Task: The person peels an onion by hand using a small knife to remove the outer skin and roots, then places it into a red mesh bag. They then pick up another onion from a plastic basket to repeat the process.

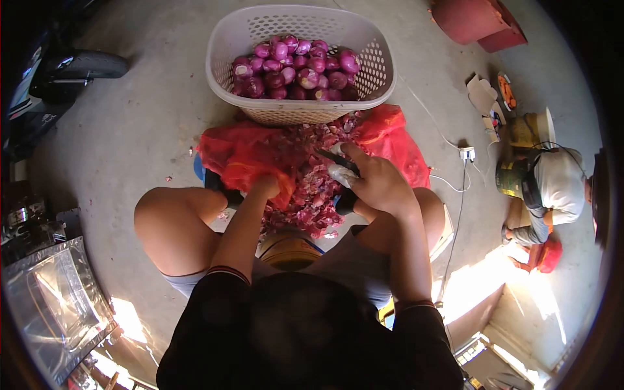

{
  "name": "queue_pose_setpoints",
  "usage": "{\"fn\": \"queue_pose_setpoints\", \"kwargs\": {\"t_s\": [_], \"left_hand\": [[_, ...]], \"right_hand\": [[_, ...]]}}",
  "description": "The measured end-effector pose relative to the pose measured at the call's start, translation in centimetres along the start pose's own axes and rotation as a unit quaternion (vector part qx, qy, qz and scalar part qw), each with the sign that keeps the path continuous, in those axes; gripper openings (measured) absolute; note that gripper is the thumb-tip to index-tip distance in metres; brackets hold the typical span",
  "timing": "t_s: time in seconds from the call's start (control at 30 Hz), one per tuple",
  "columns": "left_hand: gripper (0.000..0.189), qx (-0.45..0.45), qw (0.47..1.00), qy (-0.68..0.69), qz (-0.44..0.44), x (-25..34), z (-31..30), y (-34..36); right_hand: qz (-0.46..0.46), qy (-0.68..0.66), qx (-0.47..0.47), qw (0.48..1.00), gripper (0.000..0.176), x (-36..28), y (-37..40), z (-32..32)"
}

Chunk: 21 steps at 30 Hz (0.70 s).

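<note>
My right hand [383, 182] is closed around a knife [339, 160], its dark blade pointing up and left. White wrapping shows on the fingers of that hand. My left hand [268, 187] reaches into the red mesh bag [240, 153], which covers its fingers; what it holds, if anything, is hidden. Loose red onion skins [315, 185] are heaped on the mesh between my knees. Just beyond the bag stands a pale plastic basket [218, 81] with peeled purple onions [296, 68] inside.
A yellowish bucket [286, 250] is between my thighs. To the right, a white power strip [467, 153] lies on the floor with cables. Another person [558, 185] is at the far right near buckets. A wheel [97, 65] stands at upper left, a red container [465, 19] at upper right.
</note>
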<state>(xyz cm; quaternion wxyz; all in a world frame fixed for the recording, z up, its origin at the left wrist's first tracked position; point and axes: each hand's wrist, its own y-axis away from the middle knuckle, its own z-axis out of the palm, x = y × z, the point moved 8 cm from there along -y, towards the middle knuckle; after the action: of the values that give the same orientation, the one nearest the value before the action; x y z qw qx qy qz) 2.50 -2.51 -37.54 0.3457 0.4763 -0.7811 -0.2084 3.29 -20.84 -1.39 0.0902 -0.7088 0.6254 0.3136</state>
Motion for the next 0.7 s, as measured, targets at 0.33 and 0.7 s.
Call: {"fn": "queue_pose_setpoints", "kwargs": {"t_s": [0.33,0.7], "left_hand": [[0.035,0.2,0.959,0.116,-0.162,-8.9,-1.0,-3.4],[0.037,0.046,0.98,-0.043,-0.191,-9.9,1.0,-3.1]], "right_hand": [[0.009,0.01,-0.064,0.998,0.045,0.2,-0.4,1.1],[-0.006,0.024,-0.077,0.997,0.046,-0.3,-0.3,1.3]]}}
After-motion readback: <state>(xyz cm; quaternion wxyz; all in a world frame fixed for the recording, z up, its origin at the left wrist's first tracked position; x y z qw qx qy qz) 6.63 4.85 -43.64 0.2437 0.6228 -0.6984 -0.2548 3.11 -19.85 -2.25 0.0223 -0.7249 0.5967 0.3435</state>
